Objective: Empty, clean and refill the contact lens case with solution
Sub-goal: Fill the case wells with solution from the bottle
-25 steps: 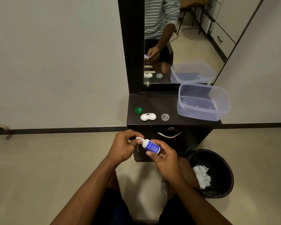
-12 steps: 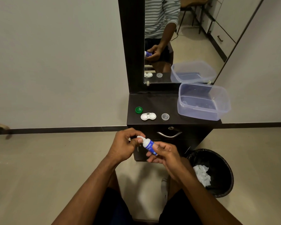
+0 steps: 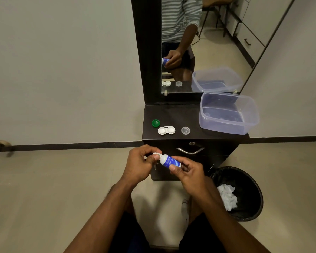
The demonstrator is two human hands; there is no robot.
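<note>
Two bare hands meet in front of a dark bench (image 3: 171, 114) with a mirror (image 3: 208, 42) standing behind it. The right hand (image 3: 189, 172) wraps its grip around one small blue-and-white solution bottle (image 3: 169, 161), held tilted with its white cap (image 3: 156, 154) pointing left. The left hand (image 3: 140, 164) pinches that cap between thumb and curled fingers. On the bench top, near its front edge, sit three small items in a row: one green cap (image 3: 155, 123) at the left, one white contact lens case (image 3: 166, 130) with two open wells in the middle, and one clear cap (image 3: 185, 130) to its right, none touching another. At the far right of the bench stands one clear plastic tub (image 3: 228, 114). On the floor at the right, beside the bench, one black bin (image 3: 241, 190) holds crumpled white tissue (image 3: 227, 197). The bench front has one curved metal handle (image 3: 190, 151).
</note>
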